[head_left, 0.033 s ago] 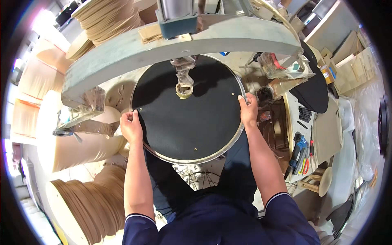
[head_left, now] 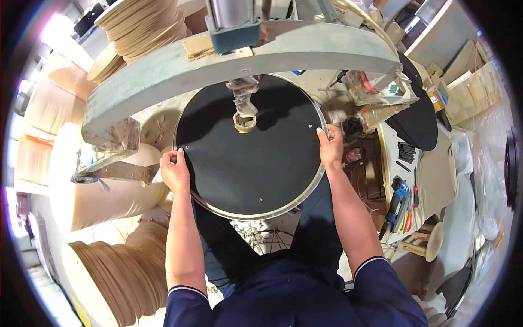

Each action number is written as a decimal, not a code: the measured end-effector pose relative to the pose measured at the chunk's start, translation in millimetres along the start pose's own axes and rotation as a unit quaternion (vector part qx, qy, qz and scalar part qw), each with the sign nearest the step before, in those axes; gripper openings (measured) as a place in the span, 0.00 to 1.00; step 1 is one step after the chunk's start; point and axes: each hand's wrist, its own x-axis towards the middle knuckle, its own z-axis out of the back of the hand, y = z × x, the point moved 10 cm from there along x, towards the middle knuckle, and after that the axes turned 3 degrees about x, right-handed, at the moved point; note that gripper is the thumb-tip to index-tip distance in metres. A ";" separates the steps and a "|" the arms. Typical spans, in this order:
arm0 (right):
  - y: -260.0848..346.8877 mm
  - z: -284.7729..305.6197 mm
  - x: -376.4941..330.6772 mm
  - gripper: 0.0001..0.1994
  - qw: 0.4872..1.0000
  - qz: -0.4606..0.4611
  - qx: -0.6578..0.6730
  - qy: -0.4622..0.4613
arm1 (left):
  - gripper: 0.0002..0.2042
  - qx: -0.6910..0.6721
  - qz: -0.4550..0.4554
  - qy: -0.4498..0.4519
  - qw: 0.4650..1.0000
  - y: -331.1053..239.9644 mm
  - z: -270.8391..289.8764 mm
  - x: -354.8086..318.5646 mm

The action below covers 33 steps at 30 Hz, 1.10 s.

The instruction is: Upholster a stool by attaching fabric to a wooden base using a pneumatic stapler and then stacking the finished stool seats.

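1. Black round disc [head_left: 250,158] with a thin metal rim lies flat in the middle of the scene, under a curved grey machine arm [head_left: 218,60] that spans the far side.
2. Left hand [head_left: 175,170] is closed on the disc's left edge, fingers curled over the rim.
3. Right hand [head_left: 330,148] grips the disc's right edge, with the fingers wrapped over the rim at its far right part.
4. Press foot [head_left: 244,111], wrapped in clear plastic and ending in a small ring, hangs from the machine arm and meets the disc's far middle part.
5. Stacks of thin round wooden boards [head_left: 117,275] stand at the near left; more such boards [head_left: 144,27] are piled at the far left, behind the machine arm.
6. Large pale round boards [head_left: 103,199] lie just left of the left hand, beside crumpled clear plastic [head_left: 117,155].
7. Blue power drill [head_left: 396,199] rests on a bench to the right, near small hand tools.
8. Dark round pad [head_left: 417,122] lies at the far right, well apart from the disc.
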 end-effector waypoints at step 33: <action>3.7 -4.9 4.2 0.17 0.997 0.071 0.015 -0.003 | 0.12 0.057 0.058 0.079 0.994 6.6 -2.0 -1.4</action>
